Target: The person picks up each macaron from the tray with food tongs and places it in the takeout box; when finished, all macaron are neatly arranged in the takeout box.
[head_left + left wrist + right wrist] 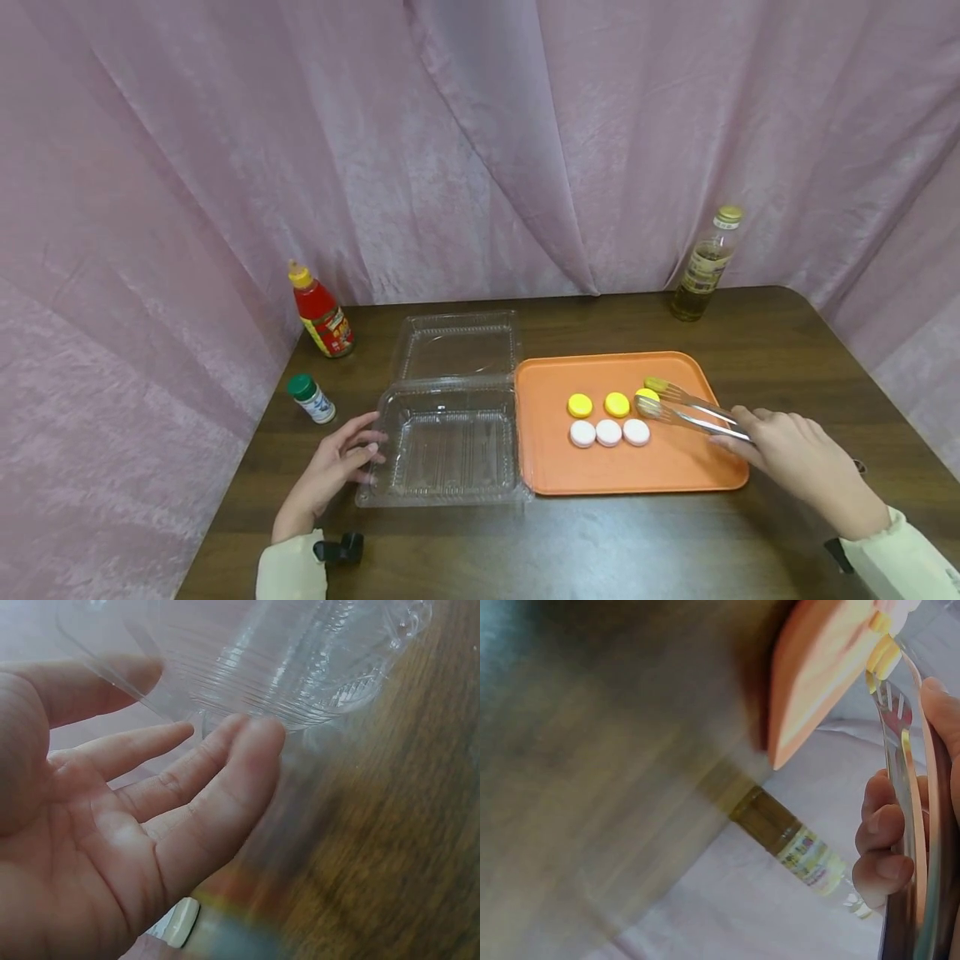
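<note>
In the head view my left hand (341, 458) is at the left edge of a hinged clear plastic container (453, 450), whose lid (459, 346) lies folded back behind it. The left wrist view shows loosely bent fingers (217, 802) with their tips right at the container's rim. My right hand (795, 454) grips metal tongs (708, 417) over an orange tray (555, 471). The tongs' ends stand on either side of the rightmost yellow macaron (648, 395). Two more yellow macarons (617, 405) are lined up left of it, with a row of pale pink macarons (608, 432) in front.
A red sauce bottle with a yellow cap (324, 315) stands at the back left. Nearer is a small green-capped shaker (311, 398). An oil bottle (703, 271) is at the back right. Pink curtains (480, 150) hang behind the dark wooden table (600, 542).
</note>
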A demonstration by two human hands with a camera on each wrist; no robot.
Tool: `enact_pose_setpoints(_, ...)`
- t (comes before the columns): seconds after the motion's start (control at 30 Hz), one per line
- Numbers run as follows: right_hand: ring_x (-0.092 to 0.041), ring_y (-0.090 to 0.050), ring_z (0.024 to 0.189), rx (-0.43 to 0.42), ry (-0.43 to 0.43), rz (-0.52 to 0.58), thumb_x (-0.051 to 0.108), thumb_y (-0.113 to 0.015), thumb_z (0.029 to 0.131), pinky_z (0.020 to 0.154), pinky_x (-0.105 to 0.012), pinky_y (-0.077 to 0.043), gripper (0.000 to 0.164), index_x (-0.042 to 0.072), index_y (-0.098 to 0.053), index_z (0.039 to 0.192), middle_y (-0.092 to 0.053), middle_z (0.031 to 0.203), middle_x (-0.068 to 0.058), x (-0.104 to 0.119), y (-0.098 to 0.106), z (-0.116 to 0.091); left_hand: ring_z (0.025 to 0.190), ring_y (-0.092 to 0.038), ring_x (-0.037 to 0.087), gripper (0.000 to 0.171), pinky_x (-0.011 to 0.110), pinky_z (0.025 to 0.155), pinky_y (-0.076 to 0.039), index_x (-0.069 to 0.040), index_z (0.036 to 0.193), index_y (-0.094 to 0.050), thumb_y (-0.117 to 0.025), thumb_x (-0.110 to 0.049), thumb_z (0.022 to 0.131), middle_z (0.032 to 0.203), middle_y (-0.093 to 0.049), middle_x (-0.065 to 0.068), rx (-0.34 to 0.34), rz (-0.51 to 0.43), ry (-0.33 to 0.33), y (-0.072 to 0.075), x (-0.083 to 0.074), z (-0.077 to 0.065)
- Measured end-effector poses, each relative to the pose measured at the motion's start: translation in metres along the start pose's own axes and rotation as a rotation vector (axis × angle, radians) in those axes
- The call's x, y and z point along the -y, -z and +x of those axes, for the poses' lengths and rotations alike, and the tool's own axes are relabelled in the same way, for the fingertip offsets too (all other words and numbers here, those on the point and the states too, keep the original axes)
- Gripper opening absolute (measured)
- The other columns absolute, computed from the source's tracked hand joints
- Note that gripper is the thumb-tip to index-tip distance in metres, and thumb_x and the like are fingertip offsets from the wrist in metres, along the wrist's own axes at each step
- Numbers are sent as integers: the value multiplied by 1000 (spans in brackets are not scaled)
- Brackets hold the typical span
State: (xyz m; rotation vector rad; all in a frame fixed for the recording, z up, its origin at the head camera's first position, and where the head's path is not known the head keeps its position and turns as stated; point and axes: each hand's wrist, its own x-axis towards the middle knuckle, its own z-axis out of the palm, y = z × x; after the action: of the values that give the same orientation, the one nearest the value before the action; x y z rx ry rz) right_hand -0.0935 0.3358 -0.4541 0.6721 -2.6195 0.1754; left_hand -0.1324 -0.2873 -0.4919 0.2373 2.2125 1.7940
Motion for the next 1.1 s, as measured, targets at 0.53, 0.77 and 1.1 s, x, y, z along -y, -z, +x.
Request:
enact_pose_setpoints(0.53, -9, -34, 44, -14, 72, -15, 46, -68, 93, 36, -32, -29, 43, 7, -52, 84, -39, 61, 7, 7, 12, 34, 66, -53, 13, 53, 23, 50, -49, 5, 149, -38, -55, 1, 100, 91, -55, 9, -68, -110, 48, -5, -3, 1)
enact_pose_setpoints(0.77, -10, -38, 44, 9, 101, -17, 42, -67, 95, 36, -32, -32, 41, 3, -58, 87, -44, 60, 4, 11, 14, 47, 66, -52, 11, 52, 22, 51, -48, 7, 148, -39, -53, 3, 99, 90, -55, 5, -82, -147, 51, -8, -5, 3)
enact_pose_setpoints(1.1, -5, -28, 44, 18, 160, 23, 54, -38, 105, 37, -24, -24, 53, 6, -52, 87, -31, 57, 10, 24, 10, 66, 66, -50, 10, 53, 21, 50, -47, 10, 148, -37, -52, 5, 97, 91, -54, 3, -93, -176, 12, -11, -5, 2)
